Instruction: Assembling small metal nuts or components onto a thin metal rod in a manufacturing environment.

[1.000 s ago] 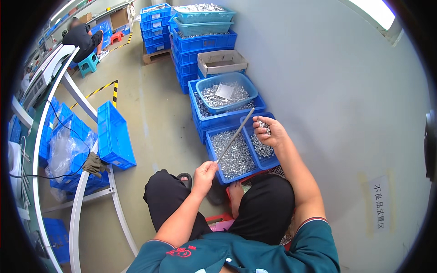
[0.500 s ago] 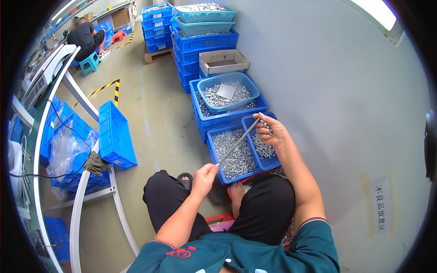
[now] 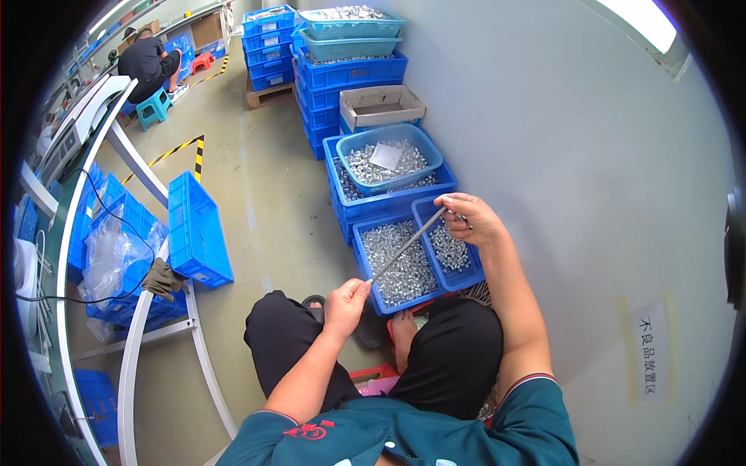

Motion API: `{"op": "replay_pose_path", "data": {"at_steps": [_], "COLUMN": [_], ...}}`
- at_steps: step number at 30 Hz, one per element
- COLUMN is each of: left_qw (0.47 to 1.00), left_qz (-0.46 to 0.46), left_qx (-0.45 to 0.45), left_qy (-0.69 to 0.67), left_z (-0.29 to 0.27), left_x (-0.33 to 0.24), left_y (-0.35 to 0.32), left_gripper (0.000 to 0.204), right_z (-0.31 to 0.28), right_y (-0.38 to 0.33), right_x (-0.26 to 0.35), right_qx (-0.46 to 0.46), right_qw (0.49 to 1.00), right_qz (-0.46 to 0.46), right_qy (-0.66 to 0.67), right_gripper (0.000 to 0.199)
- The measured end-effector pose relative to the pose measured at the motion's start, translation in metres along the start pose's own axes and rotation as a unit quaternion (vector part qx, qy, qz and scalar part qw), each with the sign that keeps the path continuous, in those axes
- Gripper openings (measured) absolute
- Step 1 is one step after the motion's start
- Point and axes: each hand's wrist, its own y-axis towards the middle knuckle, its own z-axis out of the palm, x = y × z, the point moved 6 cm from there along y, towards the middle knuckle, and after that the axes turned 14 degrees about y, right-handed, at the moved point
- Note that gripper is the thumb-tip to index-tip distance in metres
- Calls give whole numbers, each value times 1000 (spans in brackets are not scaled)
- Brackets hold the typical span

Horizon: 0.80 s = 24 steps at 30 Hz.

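A long thin grey metal rod (image 3: pixel 406 247) slants over two blue bins, held between my hands. My left hand (image 3: pixel 346 305) is closed, pinching its near lower end. At the far upper end, the thumb and forefinger of my right hand (image 3: pixel 477 220) close on the rod. Small shiny metal pieces show among that hand's other fingers, too small to name. Beneath the rod, the left blue bin (image 3: pixel 413 304) holds many small silvery metal parts (image 3: pixel 398 268). The narrower blue bin (image 3: pixel 467 281) beside it holds similar small parts (image 3: pixel 451 250), below my right hand.
Ahead stand a light-blue basin (image 3: pixel 351 140) of metal parts, an open carton (image 3: pixel 359 122) and stacked blue crates (image 3: pixel 353 74). Leftward are a white-framed bench (image 3: pixel 138 342) and a tilted blue crate (image 3: pixel 193 225). A wall (image 3: pixel 575 194) bounds the right; another person (image 3: pixel 146 66) sits far left.
My right hand has shifted slightly to the right, and the rod's upper end with it. My left hand has barely moved, still pinching the lower end.
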Motion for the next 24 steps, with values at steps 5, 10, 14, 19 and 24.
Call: {"op": "replay_pose_path", "data": {"at_steps": [5, 10, 14, 19, 24], "left_qw": [999, 976, 934, 943, 947], "left_qz": [26, -32, -125, -120, -109], "left_qx": [-24, 127, 227, 161, 142], "left_qy": [5, -171, -244, -266, -268], "left_z": [6, 25, 35, 32, 34], "left_x": [8, 14, 13, 12, 8], "left_y": [3, 7, 4, 10, 14], "left_gripper": [26, 31, 31, 30, 30], "right_z": [1, -4, 9, 7, -28], "right_y": [1, 0, -3, -3, 10], "right_x": [0, 0, -13, -23, -27], "right_qx": [-8, -6, 52, -1, -58], "right_qw": [999, 1000, 998, 995, 979], "right_qz": [-2, -14, 41, 94, 106], "right_qy": [38, 16, -2, -41, 167], "right_gripper": [17, 19, 23, 25, 25]}}
